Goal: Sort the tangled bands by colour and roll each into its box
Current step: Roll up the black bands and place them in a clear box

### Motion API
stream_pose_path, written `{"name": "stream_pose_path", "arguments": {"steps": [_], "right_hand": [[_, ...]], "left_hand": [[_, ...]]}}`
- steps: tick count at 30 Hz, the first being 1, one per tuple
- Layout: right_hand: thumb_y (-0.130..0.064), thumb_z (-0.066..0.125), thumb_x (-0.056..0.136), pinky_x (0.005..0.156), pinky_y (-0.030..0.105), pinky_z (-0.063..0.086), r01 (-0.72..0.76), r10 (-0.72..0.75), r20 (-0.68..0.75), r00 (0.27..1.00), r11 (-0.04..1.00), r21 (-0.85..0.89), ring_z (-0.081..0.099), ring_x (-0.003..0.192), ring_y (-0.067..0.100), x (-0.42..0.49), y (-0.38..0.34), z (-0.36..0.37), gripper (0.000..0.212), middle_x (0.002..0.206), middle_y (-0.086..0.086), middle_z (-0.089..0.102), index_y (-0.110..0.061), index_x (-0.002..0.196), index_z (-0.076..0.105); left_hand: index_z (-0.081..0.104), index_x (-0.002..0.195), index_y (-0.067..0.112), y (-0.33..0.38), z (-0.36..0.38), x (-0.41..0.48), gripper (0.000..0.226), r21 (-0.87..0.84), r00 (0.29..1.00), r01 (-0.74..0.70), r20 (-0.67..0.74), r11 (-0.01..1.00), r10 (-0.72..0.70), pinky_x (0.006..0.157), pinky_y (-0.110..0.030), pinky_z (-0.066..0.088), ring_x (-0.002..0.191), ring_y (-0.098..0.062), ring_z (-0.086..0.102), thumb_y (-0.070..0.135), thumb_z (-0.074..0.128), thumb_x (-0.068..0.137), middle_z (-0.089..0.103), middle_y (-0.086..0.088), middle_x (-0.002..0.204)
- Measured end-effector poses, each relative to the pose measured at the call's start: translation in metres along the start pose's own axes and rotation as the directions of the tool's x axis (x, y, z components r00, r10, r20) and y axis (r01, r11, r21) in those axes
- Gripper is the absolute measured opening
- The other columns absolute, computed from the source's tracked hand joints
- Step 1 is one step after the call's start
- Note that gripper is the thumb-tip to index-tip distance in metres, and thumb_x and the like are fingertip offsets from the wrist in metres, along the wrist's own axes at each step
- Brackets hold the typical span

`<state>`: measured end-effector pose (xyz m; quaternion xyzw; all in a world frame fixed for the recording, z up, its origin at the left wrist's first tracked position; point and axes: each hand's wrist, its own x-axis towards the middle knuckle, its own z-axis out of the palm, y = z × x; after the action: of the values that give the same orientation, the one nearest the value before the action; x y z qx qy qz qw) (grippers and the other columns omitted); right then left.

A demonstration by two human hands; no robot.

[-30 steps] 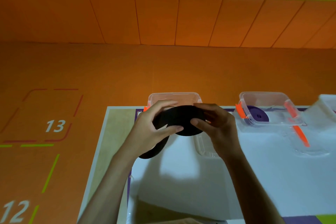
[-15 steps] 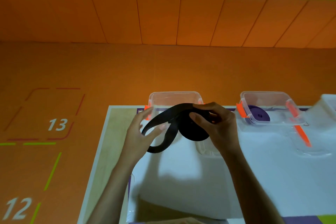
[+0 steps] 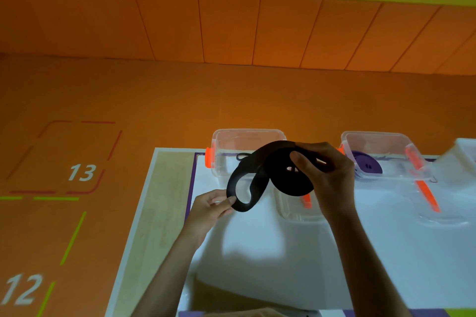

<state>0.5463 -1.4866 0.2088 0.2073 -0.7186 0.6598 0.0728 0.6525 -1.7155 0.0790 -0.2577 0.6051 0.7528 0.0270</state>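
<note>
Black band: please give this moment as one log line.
black band partly rolled | right hand grips roll | left hand pinches loose loop

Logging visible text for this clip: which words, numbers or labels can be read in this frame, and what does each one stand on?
"13": white number on the orange floor, inside a dashed red outline, left of the table.
"12": white number on the same floor, lower left, slightly blurred but legible.
No readable text on the clear boxes, the black band or the table.
</note>
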Motion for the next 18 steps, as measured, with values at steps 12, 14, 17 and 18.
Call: {"name": "stream_pose_path", "arguments": {"steps": [12,14,17,18], "right_hand": [[-0.007,0.08,0.089,0.082,0.021,0.061,-0.12,0.108,-0.1,0.989,0.984,-0.128,0.075,0.093,0.006,-0.008,0.032,-0.021,0.03,0.097,-0.02,0.079,-0.034,0.101,0.076],[-0.007,0.08,0.089,0.082,0.02,0.06,-0.106,0.098,-0.068,0.993,0.987,-0.121,0.075,0.094,0.007,-0.011,0.032,-0.02,0.03,0.098,-0.018,0.078,-0.033,0.102,0.076],[-0.006,0.08,0.089,0.081,0.017,0.059,-0.066,0.065,-0.008,0.998,0.991,-0.115,0.074,0.095,0.007,-0.01,0.026,-0.019,0.029,0.098,-0.019,0.078,-0.03,0.105,0.076],[-0.007,0.081,0.088,0.08,0.016,0.058,-0.044,0.047,0.019,0.999,0.991,-0.129,0.074,0.095,0.006,-0.008,0.022,-0.018,0.03,0.098,-0.021,0.077,-0.032,0.105,0.076]], "left_hand": [[0.077,0.109,0.003,-0.007,-0.042,-0.009,0.032,-0.5,0.909,0.116,0.403,0.858,0.111,0.116,-0.064,0.041,0.128,-0.032,0.064,0.031,0.079,0.094,0.071,-0.015,0.121],[0.073,0.122,0.001,-0.004,-0.05,-0.01,0.052,-0.336,0.916,0.115,0.4,0.935,0.031,0.119,-0.061,0.04,0.136,-0.032,0.059,0.043,0.079,0.093,0.067,-0.019,0.133],[0.062,0.144,0.03,0.009,-0.056,-0.013,0.075,0.038,0.933,0.134,0.333,0.99,-0.139,0.121,-0.053,0.04,0.14,-0.02,0.058,0.063,0.083,0.081,0.062,-0.005,0.15],[0.055,0.147,0.04,0.016,-0.055,-0.015,0.087,0.15,0.939,0.143,0.292,0.978,-0.182,0.121,-0.049,0.04,0.138,-0.015,0.058,0.069,0.086,0.071,0.06,0.002,0.151]]}}
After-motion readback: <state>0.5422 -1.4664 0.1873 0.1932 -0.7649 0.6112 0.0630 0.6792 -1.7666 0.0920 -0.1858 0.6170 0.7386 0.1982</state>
